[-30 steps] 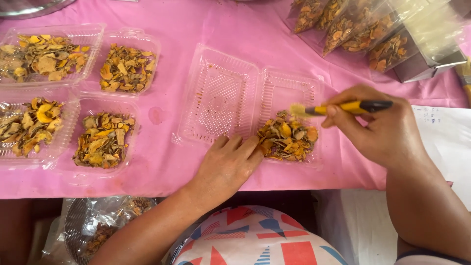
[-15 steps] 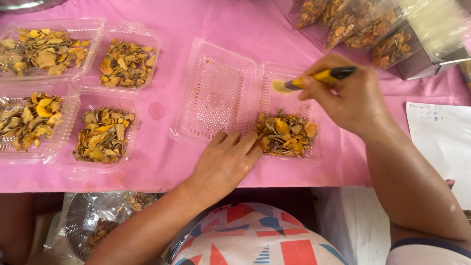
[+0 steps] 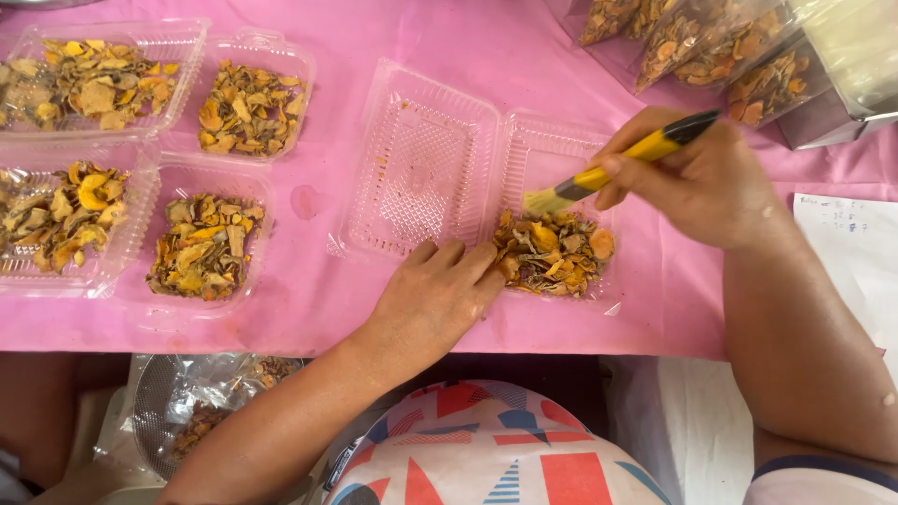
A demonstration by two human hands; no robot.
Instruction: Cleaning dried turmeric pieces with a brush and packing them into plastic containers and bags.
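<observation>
Both hands are working over a clear hinged container (image 3: 486, 178) on the pink tablecloth (image 3: 374, 56). Lying flat and open, the left hand (image 3: 435, 299) is pressing its fingertips at the container's 6 o'clock edge. At 3 o'clock, the right hand (image 3: 697, 182) is gripping a yellow-handled brush (image 3: 613, 168), bristles hovering just above the dried orange slices (image 3: 552, 252) heaped in the right tray.

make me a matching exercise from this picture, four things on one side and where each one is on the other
Things:
1. brush
2. left hand
3. open clear container
4. sheet of paper

Places:
A. at the table's right edge
B. flat on the pink cloth, fingertips at the dried pieces
C. in the right hand's grip, bristles above the pile
D. middle of the table, lid side bare

Pairs: 1-C, 2-B, 3-D, 4-A
</observation>
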